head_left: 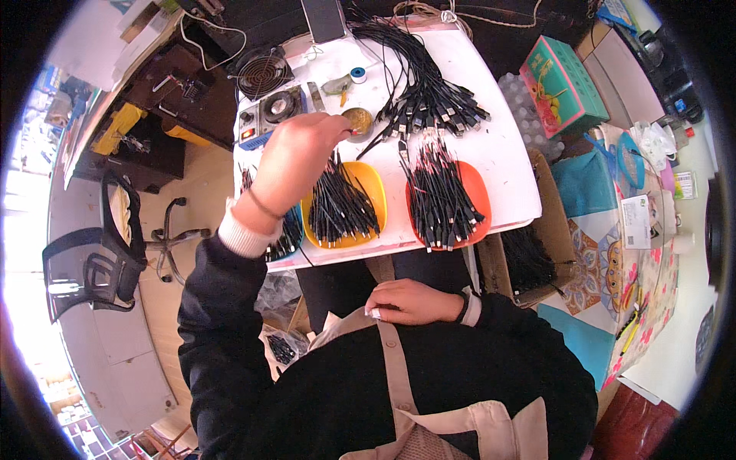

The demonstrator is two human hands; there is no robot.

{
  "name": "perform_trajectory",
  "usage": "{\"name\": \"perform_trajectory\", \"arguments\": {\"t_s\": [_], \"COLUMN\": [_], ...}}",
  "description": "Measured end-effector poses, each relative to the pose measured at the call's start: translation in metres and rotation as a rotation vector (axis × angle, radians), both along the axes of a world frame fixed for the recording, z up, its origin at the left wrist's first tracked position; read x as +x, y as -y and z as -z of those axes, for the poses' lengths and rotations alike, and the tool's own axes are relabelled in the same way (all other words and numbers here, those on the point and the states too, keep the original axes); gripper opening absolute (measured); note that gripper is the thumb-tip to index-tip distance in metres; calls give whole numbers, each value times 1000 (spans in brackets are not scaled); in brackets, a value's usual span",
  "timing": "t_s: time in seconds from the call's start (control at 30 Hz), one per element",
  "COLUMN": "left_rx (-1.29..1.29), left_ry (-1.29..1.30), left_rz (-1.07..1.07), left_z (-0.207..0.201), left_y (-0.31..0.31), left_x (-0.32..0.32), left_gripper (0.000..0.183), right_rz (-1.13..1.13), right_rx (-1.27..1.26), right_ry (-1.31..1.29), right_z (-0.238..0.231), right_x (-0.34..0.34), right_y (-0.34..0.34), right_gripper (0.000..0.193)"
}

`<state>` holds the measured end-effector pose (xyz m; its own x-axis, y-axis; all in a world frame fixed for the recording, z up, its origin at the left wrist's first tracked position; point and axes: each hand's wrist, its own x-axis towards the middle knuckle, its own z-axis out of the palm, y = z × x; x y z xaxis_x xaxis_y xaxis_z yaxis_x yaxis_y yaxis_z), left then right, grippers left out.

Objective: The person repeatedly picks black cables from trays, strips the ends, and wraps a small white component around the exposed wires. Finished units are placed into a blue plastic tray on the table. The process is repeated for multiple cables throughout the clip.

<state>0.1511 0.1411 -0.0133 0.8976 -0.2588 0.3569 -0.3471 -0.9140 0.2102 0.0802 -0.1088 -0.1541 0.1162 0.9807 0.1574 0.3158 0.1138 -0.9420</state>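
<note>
My left hand reaches over the white table, its fingertips pinched at the near-left edge of a small round tin with an amber filling. Whatever is between those fingers is too small to make out. In my lap, my right hand rests with curled fingers against the beige apron strap; a small white bit shows at its fingertips. Short black cables fill a yellow tray beneath my left wrist. More black cables lie in an orange tray to the right.
Behind the trays lies a big bundle of black USB cables. A fan, a control box with a round top and a wire spool stand at the back left. Right of the table are a cardboard box and a green-pink carton.
</note>
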Motion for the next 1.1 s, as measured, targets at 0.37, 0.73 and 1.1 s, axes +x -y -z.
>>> {"name": "perform_trajectory", "arguments": {"t_s": [0.37,0.73,1.1], "left_rx": [254,341,109], "left_ry": [-230,-275,-227], "left_rz": [16,0,-29], "left_z": [77,81,78], "left_y": [-35,-25,-39], "left_x": [72,86,79], "left_gripper": [5,5,10], "right_rz": [120,115,120], "right_rx": [-92,-105,-120], "right_ry": [-42,-93,-78], "right_z": [46,48,48], "right_x": [20,23,20], "right_y": [3,4,2], "right_gripper": [14,16,15]}}
